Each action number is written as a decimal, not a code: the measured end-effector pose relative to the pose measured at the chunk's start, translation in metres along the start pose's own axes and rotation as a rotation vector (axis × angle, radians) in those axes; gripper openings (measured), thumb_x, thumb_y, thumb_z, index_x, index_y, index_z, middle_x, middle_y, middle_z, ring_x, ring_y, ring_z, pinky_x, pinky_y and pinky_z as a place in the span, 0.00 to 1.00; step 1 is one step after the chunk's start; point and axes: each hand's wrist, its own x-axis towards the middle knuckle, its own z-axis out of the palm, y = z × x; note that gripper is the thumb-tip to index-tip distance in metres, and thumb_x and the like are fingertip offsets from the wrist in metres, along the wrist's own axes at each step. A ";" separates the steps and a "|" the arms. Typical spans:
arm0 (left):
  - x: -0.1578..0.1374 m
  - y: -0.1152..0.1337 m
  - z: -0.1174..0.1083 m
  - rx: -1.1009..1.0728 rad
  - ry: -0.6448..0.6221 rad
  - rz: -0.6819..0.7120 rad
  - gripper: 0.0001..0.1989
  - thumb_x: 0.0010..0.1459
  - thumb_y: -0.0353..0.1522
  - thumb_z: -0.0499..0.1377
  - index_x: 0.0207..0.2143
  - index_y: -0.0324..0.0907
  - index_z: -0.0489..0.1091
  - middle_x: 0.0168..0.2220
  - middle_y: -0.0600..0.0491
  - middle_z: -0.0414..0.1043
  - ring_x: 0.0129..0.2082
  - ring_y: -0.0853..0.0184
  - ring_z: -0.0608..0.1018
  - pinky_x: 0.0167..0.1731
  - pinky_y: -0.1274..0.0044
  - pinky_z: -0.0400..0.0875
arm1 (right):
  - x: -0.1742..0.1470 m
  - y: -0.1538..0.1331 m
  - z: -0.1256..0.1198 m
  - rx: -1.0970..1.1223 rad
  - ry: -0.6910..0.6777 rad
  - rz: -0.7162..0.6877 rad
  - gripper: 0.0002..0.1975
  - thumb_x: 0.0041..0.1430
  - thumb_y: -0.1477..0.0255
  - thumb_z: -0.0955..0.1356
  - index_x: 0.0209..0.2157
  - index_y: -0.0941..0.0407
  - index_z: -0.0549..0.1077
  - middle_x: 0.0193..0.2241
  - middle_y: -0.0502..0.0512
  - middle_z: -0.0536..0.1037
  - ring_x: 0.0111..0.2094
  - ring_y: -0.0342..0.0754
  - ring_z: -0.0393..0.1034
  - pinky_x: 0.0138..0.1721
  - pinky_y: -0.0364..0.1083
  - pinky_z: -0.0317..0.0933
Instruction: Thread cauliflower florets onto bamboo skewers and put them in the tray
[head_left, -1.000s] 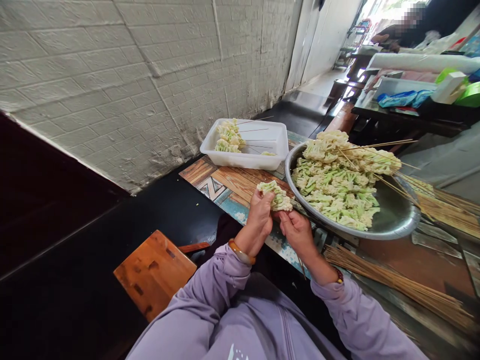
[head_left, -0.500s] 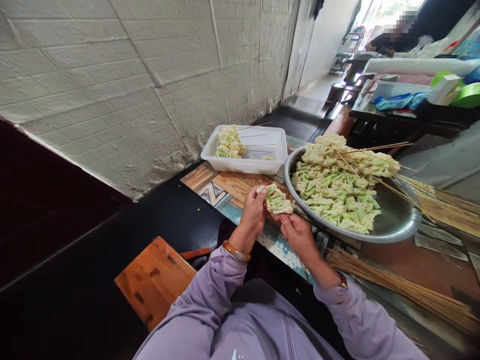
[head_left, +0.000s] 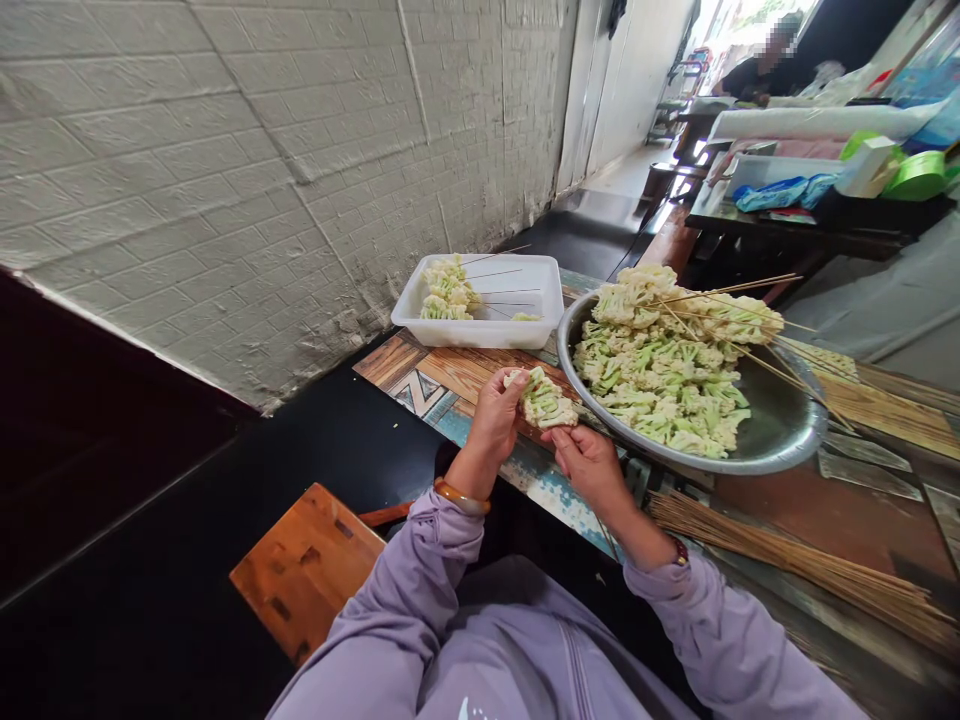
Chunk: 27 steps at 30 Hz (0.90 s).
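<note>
In the head view my left hand (head_left: 493, 415) is closed on the upper left side of a cauliflower cluster (head_left: 546, 402), pale green and cream. My right hand (head_left: 589, 465) pinches at its lower end, and a thin bamboo skewer (head_left: 609, 538) sticks out below that hand. Where the skewer meets the cauliflower is hidden by my fingers. Just right of my hands, a big metal bowl (head_left: 784, 425) holds a heap of cauliflower (head_left: 660, 365), with several skewered pieces lying on top. Beyond my hands stands a white plastic tub (head_left: 480, 333) with skewered cauliflower (head_left: 448, 287) in it.
A bundle of bamboo skewers (head_left: 795, 560) lies on the patterned wooden table (head_left: 442, 370) at the right. A wooden stool (head_left: 311, 570) stands at lower left. White brick wall (head_left: 300, 130) runs along the left. Another person (head_left: 757, 75) sits far back, beyond a cluttered table (head_left: 795, 222).
The whole view has shifted slightly, so things appear a little further left. Both hands keep their hold, and the cauliflower is in nearly the same pose.
</note>
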 end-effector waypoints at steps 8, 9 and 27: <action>0.006 0.003 -0.006 -0.020 0.044 0.069 0.20 0.40 0.38 0.72 0.31 0.38 0.68 0.25 0.57 0.71 0.25 0.73 0.73 0.32 0.77 0.69 | 0.001 0.005 -0.001 -0.025 -0.074 -0.018 0.21 0.60 0.55 0.64 0.34 0.58 0.76 0.13 0.43 0.60 0.15 0.40 0.54 0.18 0.40 0.49; 0.007 0.003 -0.006 -0.017 0.038 0.067 0.20 0.40 0.38 0.72 0.31 0.38 0.69 0.26 0.57 0.71 0.25 0.73 0.73 0.31 0.78 0.69 | 0.000 0.005 -0.001 -0.049 -0.066 -0.032 0.20 0.61 0.56 0.64 0.34 0.58 0.77 0.13 0.43 0.60 0.15 0.40 0.54 0.18 0.41 0.49; 0.007 -0.004 -0.011 0.122 -0.009 0.073 0.16 0.43 0.37 0.69 0.26 0.40 0.66 0.22 0.59 0.66 0.22 0.75 0.68 0.25 0.81 0.63 | -0.003 0.004 -0.004 -0.350 0.058 -0.204 0.16 0.63 0.63 0.62 0.33 0.56 0.77 0.19 0.50 0.73 0.23 0.46 0.67 0.23 0.42 0.56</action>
